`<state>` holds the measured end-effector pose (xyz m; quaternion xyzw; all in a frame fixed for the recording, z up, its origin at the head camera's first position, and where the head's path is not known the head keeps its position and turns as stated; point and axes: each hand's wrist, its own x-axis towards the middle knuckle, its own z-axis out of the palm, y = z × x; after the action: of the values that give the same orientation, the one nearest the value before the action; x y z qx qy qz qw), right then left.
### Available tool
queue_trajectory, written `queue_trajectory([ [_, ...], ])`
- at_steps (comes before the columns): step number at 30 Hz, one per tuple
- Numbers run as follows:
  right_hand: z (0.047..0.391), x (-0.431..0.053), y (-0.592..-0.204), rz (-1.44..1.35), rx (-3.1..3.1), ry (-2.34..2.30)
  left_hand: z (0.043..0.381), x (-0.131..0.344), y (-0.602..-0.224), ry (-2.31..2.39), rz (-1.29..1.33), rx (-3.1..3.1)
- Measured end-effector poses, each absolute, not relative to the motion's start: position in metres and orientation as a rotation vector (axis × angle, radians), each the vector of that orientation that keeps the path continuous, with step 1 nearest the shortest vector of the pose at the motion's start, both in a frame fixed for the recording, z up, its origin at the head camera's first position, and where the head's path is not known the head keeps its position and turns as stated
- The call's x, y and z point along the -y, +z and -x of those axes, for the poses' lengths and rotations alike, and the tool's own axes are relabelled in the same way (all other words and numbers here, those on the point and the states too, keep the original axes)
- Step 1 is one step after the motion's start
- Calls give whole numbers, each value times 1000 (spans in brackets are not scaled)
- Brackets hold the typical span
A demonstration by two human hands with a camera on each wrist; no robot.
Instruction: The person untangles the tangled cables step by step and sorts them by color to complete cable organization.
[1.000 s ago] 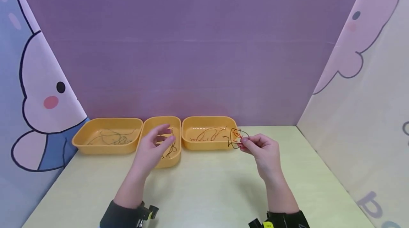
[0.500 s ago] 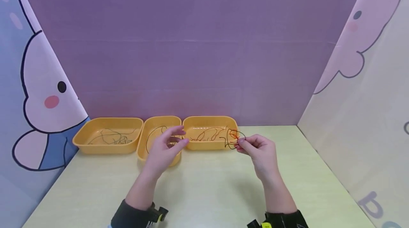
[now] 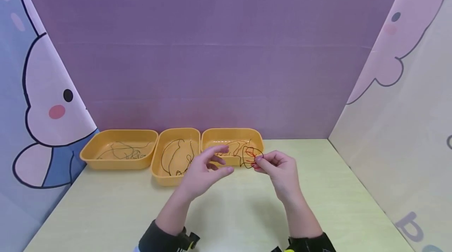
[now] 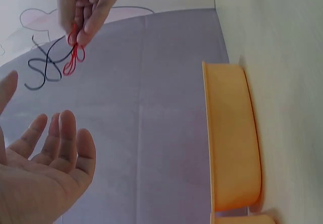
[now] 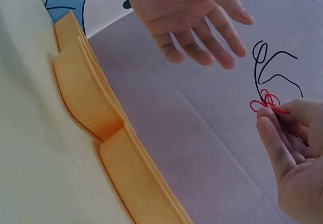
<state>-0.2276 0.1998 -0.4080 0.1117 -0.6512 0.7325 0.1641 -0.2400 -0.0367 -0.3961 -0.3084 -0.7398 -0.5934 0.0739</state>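
My right hand (image 3: 281, 173) pinches a small tangle of thin wires between thumb and fingers, above the table in front of the right-hand tray. Black wire (image 5: 258, 72) sticks out in wide bends, and red wire (image 5: 267, 102) makes small loops close to the fingertips. Just left of it hovers my left hand (image 3: 203, 171), fingers spread and slightly bent, holding nothing. In the left wrist view the black wire (image 4: 46, 62) and red wire (image 4: 73, 57) stay apart from the left hand's fingers. The left hand covers part of the middle tray and part of the right tray.
Three yellow trays stand in a row at the back: the left tray (image 3: 118, 165) holds greyish wires, the middle tray (image 3: 166, 181) dark ones, the right tray (image 3: 231, 131) reddish-brown ones. A purple wall (image 3: 226, 67) rises behind the pale table (image 3: 335, 205).
My left hand has moved rightward from over the middle tray, nearing the right hand. My right hand has shifted slightly left, still pinching the red and black wires.
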Motion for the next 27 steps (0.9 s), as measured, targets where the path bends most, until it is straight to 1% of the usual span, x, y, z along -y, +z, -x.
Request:
queue_trajectory([
  [5,226,-195,-409,-340,1886,2085,238,28,-398,-1779,1006,2207],
  [18,223,-187,-411,-381,1948,2103,237,26,-400,-1718,1059,2245],
  [27,223,-185,-411,-419,1956,2105,238,25,-402,-1696,996,2252],
])
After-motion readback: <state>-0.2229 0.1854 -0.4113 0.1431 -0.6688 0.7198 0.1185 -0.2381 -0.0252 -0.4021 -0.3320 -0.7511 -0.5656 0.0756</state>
